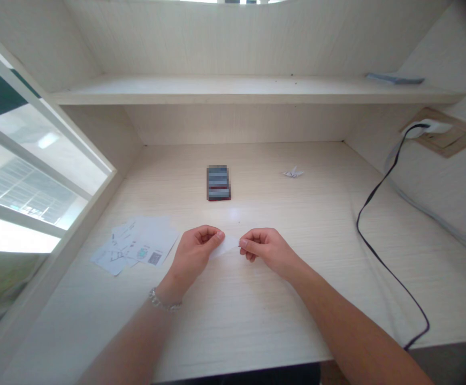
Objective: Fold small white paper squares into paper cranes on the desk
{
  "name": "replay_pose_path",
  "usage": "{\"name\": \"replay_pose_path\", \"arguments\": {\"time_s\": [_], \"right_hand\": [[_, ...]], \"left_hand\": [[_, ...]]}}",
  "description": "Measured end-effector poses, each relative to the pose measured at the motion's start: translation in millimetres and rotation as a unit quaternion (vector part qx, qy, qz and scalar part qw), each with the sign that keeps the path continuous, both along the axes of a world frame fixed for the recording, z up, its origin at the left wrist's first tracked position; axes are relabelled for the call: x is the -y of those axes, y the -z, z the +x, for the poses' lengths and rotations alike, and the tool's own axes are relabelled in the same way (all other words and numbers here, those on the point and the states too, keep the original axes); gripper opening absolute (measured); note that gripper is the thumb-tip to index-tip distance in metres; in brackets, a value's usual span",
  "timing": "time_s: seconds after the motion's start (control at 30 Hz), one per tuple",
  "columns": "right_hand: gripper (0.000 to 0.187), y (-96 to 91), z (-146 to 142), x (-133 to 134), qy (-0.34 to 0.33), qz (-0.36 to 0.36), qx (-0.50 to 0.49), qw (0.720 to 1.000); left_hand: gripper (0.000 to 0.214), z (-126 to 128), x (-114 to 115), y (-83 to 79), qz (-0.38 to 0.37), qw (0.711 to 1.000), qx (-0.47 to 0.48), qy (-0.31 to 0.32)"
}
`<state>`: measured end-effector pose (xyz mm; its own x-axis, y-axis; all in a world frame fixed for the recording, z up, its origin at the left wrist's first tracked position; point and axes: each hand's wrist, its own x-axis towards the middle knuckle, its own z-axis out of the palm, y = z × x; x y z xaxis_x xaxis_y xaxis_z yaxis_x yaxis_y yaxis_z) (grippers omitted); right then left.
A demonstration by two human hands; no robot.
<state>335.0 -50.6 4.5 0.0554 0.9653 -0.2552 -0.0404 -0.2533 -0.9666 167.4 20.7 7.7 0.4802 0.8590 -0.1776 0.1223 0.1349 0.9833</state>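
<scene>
A small white piece of folded paper (225, 246) is held just above the desk between my two hands. My left hand (199, 247) pinches its left side between thumb and fingers; a chain bracelet circles that wrist. At the paper's right tip, my right hand (263, 247) is closed in a pinch with the thumb on top. The fingers cover part of the paper, so its full shape is hidden. Left of my left hand lie several loose sheets of white paper (136, 243) with printed lines and a square code.
A dark pixelated rectangular object (218, 183) rests behind my hands. Farther right sits a small folded paper figure (292, 172). A black cable (377, 248) runs from the wall socket (449, 133) down the desk's right side. A shelf (257, 85) spans the back; a window frame (56, 214) borders the left.
</scene>
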Motion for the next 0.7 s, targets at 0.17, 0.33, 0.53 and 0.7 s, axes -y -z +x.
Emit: {"name": "replay_pose_path", "arguments": {"time_s": [0.17, 0.33, 0.53, 0.7], "right_hand": [[0.018, -4.1, 3.4, -0.5, 0.026, -0.001, -0.009, 1.0], [0.017, -4.4, 8.6, -0.1, 0.055, 0.014, -0.017, 0.998], [0.016, 1.7, 4.1, 0.3, 0.008, 0.047, 0.016, 0.999], [0.014, 4.0, 6.5, 0.5, -0.022, 0.051, 0.06, 0.997]], "left_hand": [[0.02, -1.8, -2.9, 1.0, -0.009, 1.0, 0.007, -0.014], [0.02, -1.9, -3.1, 0.9, -0.013, 1.0, 0.015, -0.021], [0.02, 0.2, -0.1, -1.7, -0.006, 1.0, 0.001, -0.012], [0.02, 0.9, 1.6, -3.3, 0.019, 1.0, -0.017, 0.005]]}}
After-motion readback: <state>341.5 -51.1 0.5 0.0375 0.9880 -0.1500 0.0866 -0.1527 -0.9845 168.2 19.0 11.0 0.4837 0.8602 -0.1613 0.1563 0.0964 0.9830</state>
